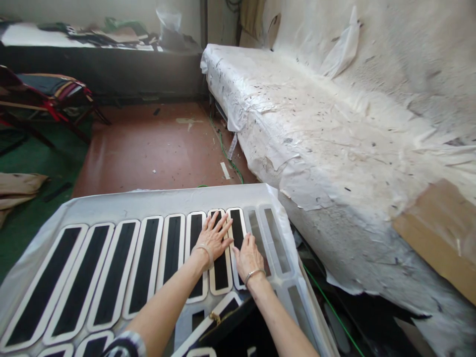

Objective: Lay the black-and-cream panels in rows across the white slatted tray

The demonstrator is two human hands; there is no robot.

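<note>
Black strips with rounded pale borders lie side by side across the cloth-covered table [145, 200]. My left hand [212, 239] rests flat with fingers spread over a pale-bordered strip [220, 277] towards the right of the row. To its right, my right hand [248, 259] has its fingers bent together at the right edge of the last bordered strip [236, 222], its thumb lying over the black middle. Part of that strip is covered by this hand. Beyond it are grey strip shapes [277, 240] in the table surface. A slanted bordered strip [203, 332] is close to my body.
A long bench [260, 94] under a stained white sheet runs along the right, with brown cardboard [439, 238] on it. Chairs [48, 96] stand at the left. Scraps and a plastic bag [169, 22] lie on the back ledge. A green cord [330, 302] trails beside the table.
</note>
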